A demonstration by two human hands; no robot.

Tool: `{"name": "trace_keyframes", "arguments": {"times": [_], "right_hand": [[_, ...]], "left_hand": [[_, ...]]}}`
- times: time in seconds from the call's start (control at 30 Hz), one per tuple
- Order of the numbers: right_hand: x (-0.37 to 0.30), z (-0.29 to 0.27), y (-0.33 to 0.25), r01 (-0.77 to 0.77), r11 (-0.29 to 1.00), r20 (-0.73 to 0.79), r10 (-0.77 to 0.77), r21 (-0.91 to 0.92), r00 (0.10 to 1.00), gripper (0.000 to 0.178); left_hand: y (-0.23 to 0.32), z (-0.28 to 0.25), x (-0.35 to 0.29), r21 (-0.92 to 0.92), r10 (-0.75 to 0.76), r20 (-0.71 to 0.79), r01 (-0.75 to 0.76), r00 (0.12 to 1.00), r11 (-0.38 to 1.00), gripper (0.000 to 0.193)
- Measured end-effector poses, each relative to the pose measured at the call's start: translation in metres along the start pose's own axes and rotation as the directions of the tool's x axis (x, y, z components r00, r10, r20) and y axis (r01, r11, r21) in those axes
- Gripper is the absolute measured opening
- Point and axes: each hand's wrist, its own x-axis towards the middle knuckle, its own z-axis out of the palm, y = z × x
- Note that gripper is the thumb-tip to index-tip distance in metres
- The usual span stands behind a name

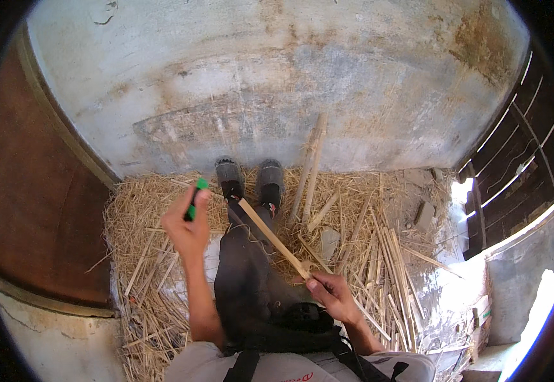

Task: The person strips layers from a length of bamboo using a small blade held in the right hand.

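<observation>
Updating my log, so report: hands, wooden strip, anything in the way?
Left fingers closed on green-and-black object. Right fingers gripping wooden strip by its lower end. Loose straw around shoes.

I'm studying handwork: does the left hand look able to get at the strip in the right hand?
Probably yes: nothing shows between the left hand and the pale strip, though the green-and-black object that hand holds may hamper its grip.

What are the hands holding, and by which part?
Left hand: a green-and-black object, its green end sticking out; exact grip spot partly hidden. Right hand: a pale strip, by its near end.
</observation>
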Motion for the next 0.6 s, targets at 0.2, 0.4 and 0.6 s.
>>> {"name": "trace_keyframes", "arguments": {"times": [0.2,0.4,0.6], "right_hand": [[0.014,-0.005,-0.004,-0.026,0.997,-0.061,0.031,0.076,0.998,0.043],[0.027,-0.002,-0.009,-0.001,1.0,-0.097,0.004,0.024,0.995,0.036],[0.029,0.0,-0.018,0.047,0.999,-0.11,-0.047,0.002,0.993,0.028]], "left_hand": [[0.013,-0.009,-0.023,-0.026,-0.032,0.164,0.037,0.986,0.999,0.031],[0.073,0.002,-0.073,-0.264,0.138,0.513,0.003,0.847,0.964,0.036],[0.073,0.007,-0.085,-0.235,0.148,0.555,-0.016,0.819,0.972,0.038]]}}
